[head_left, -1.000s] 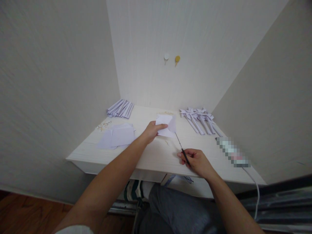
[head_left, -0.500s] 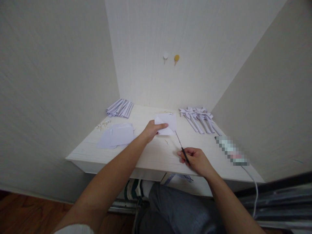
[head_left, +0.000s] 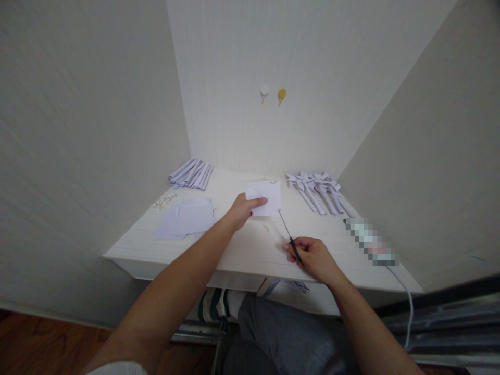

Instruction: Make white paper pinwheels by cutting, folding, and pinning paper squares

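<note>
My left hand [head_left: 242, 209] pinches a small white paper square [head_left: 267, 204] just above the middle of the white desk [head_left: 250, 250]. My right hand [head_left: 314, 258] grips the black handles of thin scissors [head_left: 287, 235] near the desk's front edge. The blades point up and left, and their tip touches the paper's lower right corner. I cannot tell whether the blades are apart.
Flat white paper sheets [head_left: 185, 219] lie left of my hand, with small scraps [head_left: 164, 200] beyond. Folded paper strips [head_left: 191, 174] are stacked at the back left. Paper pinwheels on sticks [head_left: 316, 190] lie at the back right. A blurred object with a white cable [head_left: 371, 242] rests on the right. Walls enclose the desk.
The paper's raised flap has come down, so the square now looks flat in my left hand. My right hand with the scissors has shifted slightly left.
</note>
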### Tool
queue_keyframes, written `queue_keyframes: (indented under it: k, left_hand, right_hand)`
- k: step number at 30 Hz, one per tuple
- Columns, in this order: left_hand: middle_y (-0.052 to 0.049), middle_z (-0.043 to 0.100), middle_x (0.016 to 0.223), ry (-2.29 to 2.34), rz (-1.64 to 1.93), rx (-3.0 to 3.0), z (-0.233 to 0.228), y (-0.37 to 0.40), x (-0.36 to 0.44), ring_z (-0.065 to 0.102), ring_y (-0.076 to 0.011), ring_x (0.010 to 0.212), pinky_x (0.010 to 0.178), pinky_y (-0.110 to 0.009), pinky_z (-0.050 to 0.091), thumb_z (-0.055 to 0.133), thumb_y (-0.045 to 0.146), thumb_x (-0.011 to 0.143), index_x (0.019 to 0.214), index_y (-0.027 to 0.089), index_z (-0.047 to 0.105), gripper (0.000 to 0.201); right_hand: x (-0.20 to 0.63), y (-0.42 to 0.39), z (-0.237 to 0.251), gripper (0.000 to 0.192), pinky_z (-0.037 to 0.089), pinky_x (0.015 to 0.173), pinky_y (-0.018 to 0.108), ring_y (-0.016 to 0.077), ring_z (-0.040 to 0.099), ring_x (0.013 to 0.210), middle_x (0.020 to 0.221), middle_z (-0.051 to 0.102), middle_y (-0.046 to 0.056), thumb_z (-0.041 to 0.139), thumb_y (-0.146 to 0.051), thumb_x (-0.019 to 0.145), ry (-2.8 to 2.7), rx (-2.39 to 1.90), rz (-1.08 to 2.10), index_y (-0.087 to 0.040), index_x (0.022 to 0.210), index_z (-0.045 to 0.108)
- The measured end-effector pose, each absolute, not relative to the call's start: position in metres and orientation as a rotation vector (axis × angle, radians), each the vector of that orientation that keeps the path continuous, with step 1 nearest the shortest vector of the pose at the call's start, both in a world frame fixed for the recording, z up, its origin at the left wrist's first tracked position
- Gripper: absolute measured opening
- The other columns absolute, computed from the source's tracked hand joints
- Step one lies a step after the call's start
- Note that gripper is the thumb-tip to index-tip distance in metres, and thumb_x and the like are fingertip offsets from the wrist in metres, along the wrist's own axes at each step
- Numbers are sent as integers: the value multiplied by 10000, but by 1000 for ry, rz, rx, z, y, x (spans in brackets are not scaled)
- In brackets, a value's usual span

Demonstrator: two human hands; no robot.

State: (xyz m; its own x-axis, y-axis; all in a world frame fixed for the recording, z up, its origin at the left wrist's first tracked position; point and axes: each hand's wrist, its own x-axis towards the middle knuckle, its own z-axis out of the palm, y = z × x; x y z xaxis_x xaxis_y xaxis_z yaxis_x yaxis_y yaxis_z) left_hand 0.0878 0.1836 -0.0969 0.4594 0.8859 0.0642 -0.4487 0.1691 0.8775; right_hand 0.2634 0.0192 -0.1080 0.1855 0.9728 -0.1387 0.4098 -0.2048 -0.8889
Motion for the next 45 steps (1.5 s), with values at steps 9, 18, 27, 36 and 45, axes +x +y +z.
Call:
queue_keyframes:
  k: [9, 18, 27, 36, 45]
  left_hand:
    - [-150, 814, 982, 570, 1011, 1012, -99, 186, 88, 767, -302, 931, 866, -395, 579, 936, 276, 543, 947, 120, 775, 462]
    - [-138, 816, 989, 591, 1000, 1035, -99, 185, 86, 763, -300, 938, 883, -397, 559, 928, 303, 556, 951, 143, 773, 453]
    - [-172, 810, 1013, 587, 1000, 1025, -99, 184, 86, 762, -326, 965, 875, -417, 560, 924, 289, 574, 938, 121, 775, 428]
    - [-167, 816, 1006, 570, 1011, 1003, -100, 186, 88, 764, -326, 966, 905, -432, 573, 944, 278, 532, 942, 99, 784, 474]
    - [-155, 816, 983, 560, 1008, 989, -101, 186, 87, 766, -317, 932, 911, -438, 573, 946, 271, 529, 930, 106, 786, 462]
  right_hand:
    - [264, 18, -105, 435, 251, 508, 289, 110, 361, 499, 549, 547, -26, 729, -607, 742, -1329, -1740, 969, -193, 638, 645]
    - [264, 18, -105, 444, 247, 496, 284, 110, 353, 485, 511, 509, -36, 739, -612, 733, -1322, -1755, 954, -192, 627, 645]
    - [262, 18, -104, 463, 244, 491, 286, 114, 342, 481, 500, 504, -32, 739, -639, 709, -1306, -1755, 961, -200, 604, 632]
    - [261, 19, -103, 482, 253, 490, 282, 109, 352, 484, 513, 524, -29, 743, -658, 686, -1312, -1764, 961, -197, 599, 630]
    - [262, 19, -105, 480, 236, 483, 278, 109, 340, 480, 505, 519, -29, 742, -655, 696, -1303, -1757, 961, -198, 603, 629]
